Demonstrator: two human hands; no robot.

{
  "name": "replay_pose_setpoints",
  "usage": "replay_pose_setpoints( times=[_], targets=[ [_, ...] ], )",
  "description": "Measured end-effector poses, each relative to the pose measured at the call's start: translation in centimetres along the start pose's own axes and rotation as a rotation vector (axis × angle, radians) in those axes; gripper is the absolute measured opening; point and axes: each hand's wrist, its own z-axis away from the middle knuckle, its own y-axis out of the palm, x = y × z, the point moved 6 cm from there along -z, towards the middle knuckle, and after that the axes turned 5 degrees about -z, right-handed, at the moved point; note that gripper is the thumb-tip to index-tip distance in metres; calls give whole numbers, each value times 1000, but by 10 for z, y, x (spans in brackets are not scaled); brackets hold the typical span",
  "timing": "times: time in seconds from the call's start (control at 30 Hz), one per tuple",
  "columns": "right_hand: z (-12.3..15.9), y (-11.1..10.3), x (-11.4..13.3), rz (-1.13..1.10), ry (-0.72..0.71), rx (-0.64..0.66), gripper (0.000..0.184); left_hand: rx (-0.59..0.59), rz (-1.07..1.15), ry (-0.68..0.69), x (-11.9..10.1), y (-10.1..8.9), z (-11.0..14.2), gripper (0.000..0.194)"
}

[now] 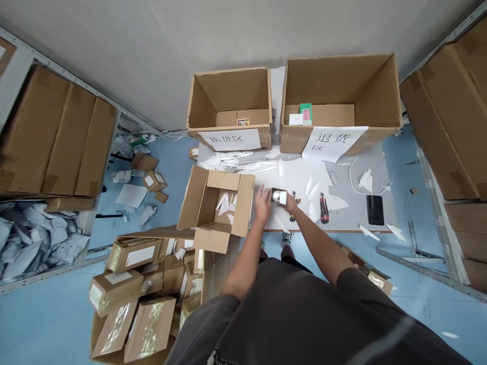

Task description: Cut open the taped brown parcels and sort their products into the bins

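Between my hands, above the table's front part, is a small box (279, 196) with a dark rim and something white and shiny showing at its top; its exact contents are too small to make out. My left hand (262, 204) has its fingers curled against the left side. My right hand (290, 204) grips the right side, its fingers partly hidden. Close by the right hand lies a yellow and black cutter (292, 215), partly hidden. Farther right is a red and black utility knife (324, 209). An open cardboard box (200, 207) with white paper scraps inside stands left of my left hand.
Two large cartons with paper signs, a left carton (230, 96) and a right carton (340, 91), stand at the back, holding a few small packages. A black phone (375, 210) and white cable (350, 175) lie right. A big carton of taped parcels (152, 324) stands lower left.
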Motion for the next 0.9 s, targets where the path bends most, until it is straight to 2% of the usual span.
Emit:
replay_pose_setpoints(
  times=[0.1,0.2,0.3,0.37,0.47,0.57,0.67,0.77,0.9],
  targets=[
    [-4,-2,-2,56,55,-3,67,183,-15,175,-11,19,4,90],
    [-5,-11,3,128,84,-27,63,221,-1,183,-11,27,-2,104],
    [-1,-30,14,148,100,-37,72,198,20,178,-8,28,-12,94],
    [4,-46,25,83,84,-63,80,180,45,182,-7,27,-17,84],
    [12,-63,54,-33,-14,-119,70,151,83,180,-8,22,-19,78],
    [14,-58,85,55,-89,-109,54,149,99,148,-10,18,-16,73],
    [11,-51,102,136,-82,-103,48,159,116,111,-12,14,-13,73],
    [16,-57,105,10,-95,-71,45,176,125,108,-12,14,-12,76],
    [35,-76,87,-257,-52,-96,48,169,122,109,-11,15,-12,75]
  ],
)
